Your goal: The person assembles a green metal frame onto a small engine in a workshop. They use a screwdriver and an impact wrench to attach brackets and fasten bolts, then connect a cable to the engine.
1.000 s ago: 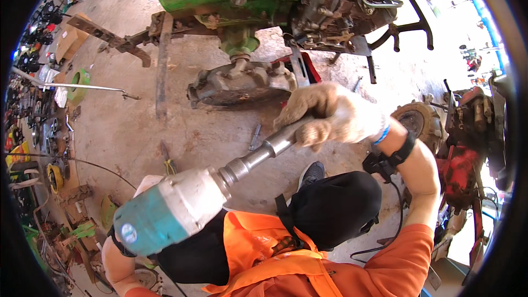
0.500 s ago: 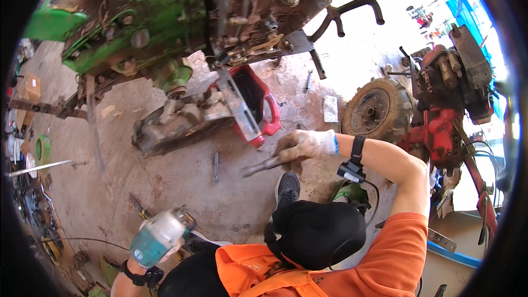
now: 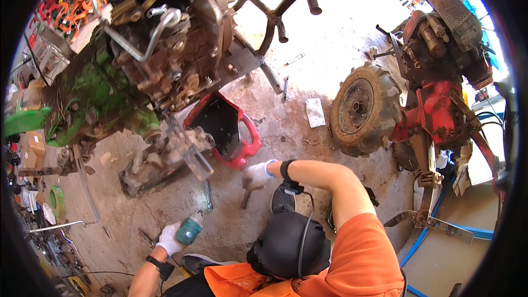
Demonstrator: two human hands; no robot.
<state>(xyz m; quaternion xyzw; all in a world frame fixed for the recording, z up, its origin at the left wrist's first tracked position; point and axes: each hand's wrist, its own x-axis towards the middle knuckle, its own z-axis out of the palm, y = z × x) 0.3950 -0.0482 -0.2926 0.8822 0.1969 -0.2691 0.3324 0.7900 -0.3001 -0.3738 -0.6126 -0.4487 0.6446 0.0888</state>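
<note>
My gloved left hand [image 3: 169, 240] is closed round a teal cordless impact wrench [image 3: 190, 229], whose silver nose points up and to the right over the floor. My right hand [image 3: 255, 177], in a dirty white glove, grips a dark metal rod-like tool [image 3: 246, 199]; its exact kind is unclear. Between the hands, a slim silver socket extension [image 3: 208, 194] lies on the concrete. Beyond it, a greasy metal casting [image 3: 148, 168] leans beside a cut-open red plastic can [image 3: 252, 132] with dark insides. A flat slotted metal bar [image 3: 199, 164] lies across the casting.
Above the can stand a dirty engine [image 3: 170, 55] and its green housing [image 3: 82, 102]. A muddy wheel [image 3: 363, 109] and a red machine [image 3: 440, 113] stand at right. Tools [image 3: 52, 258] lie along the left edge. A wrench [image 3: 285, 89] and a white block [image 3: 315, 113] lie on the floor.
The view has shifted, showing more of the engine. The impact wrench has swung from facing up close to pointing up and right, farther from me. The right hand's rod has turned from leftward to downward.
</note>
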